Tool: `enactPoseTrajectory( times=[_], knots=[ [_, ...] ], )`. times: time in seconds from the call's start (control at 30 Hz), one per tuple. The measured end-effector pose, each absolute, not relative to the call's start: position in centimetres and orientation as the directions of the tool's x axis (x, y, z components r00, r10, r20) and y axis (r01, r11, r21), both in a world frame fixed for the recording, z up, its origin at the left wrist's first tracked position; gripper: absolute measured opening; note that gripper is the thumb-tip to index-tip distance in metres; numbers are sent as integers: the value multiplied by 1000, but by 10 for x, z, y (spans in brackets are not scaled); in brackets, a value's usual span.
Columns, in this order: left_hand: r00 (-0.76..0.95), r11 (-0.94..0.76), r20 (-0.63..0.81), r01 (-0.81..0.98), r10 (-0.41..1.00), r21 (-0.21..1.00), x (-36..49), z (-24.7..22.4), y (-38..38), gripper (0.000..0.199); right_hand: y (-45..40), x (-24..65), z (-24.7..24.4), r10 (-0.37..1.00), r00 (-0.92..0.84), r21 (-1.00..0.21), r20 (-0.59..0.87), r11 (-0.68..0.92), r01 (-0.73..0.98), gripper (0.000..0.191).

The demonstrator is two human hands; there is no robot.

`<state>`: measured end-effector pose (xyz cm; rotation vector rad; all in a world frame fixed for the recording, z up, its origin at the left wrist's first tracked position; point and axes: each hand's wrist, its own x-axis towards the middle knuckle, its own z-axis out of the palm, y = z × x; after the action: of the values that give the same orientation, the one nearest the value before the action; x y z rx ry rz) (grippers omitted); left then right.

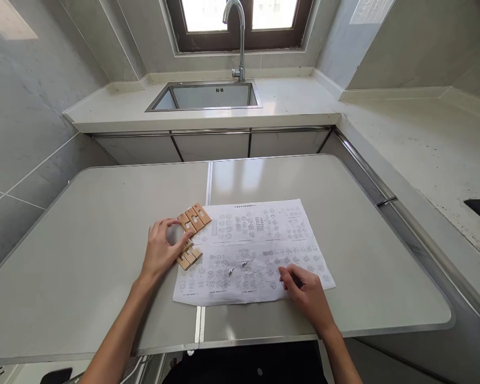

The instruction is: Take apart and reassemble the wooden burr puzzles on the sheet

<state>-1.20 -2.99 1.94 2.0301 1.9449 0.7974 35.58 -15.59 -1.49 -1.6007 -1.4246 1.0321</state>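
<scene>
My left hand [162, 246] is at the left side of a printed sheet [260, 253], thumb and index finger closed on the edge of a notched wooden piece [187, 224]. Other flat wooden pieces with cut-out slots [201, 213] lie in a slanted row beside it. Below the thumb is a second group of notched wooden pieces [190, 258], partly covered by the hand. On the sheet's right lower part rests my right hand [304, 290], its fingers curled in, with nothing visible in them. Two tiny metallic bits [231, 272] lie on the paper between the hands.
The sheet lies across the seam of a pale folding table [104, 224]. Beyond the table, a counter holds a steel sink [208, 96] with a tall faucet [240, 42] under a window. Another counter [436, 138] runs along the right, with a metal rail [372, 178] below its edge.
</scene>
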Motion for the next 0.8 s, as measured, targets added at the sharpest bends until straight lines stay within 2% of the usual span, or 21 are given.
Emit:
enactPoseTrajectory(
  times=[0.1,0.3,0.53,0.8],
  knots=[
    [109,-186,189,869,976,458,-10,21,-17,54,-156,356,-16,995,56,-917,-85,-100,387,50],
    [246,-234,26,877,969,420,-11,20,9,70,-155,356,-16,997,40,-920,-67,-78,384,49],
    [364,-314,-86,881,927,353,-8,21,19,64,-154,356,-16,997,37,-931,-73,-81,356,48],
    [381,-325,-124,888,916,327,2,19,21,57,-154,357,-17,997,19,-939,-80,-82,334,47]
  ],
)
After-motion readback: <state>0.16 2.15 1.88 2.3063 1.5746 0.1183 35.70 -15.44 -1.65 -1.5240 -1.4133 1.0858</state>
